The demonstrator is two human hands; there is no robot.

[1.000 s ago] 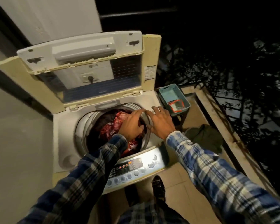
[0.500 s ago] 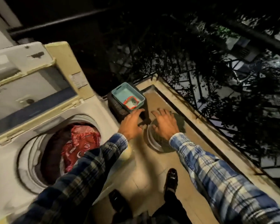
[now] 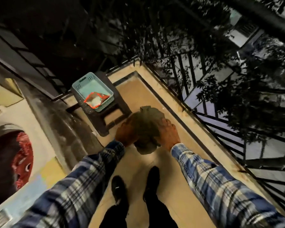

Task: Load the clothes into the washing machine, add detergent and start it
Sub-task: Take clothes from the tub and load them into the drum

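Observation:
A bundle of dark olive clothes (image 3: 145, 127) hangs above the balcony floor between both hands. My left hand (image 3: 124, 134) grips its left side and my right hand (image 3: 169, 134) grips its right side. At the far left the open drum of the washing machine (image 3: 44, 129) shows red clothes (image 3: 23, 155) inside. A red and white detergent packet (image 3: 95, 100) lies in a light blue basket (image 3: 82, 81) on a dark stool (image 3: 95, 119) beside the machine.
A black metal railing (image 3: 220, 112) runs along the right edge of the narrow balcony, with a raised kerb below it. My two dark shoes (image 3: 135, 186) stand on the tan floor. The stool sits just left of the bundle.
The view has swung right, away from the drum. Both hands went from reaching down at the olive clothes to gripping the bundle and lifting it off the floor.

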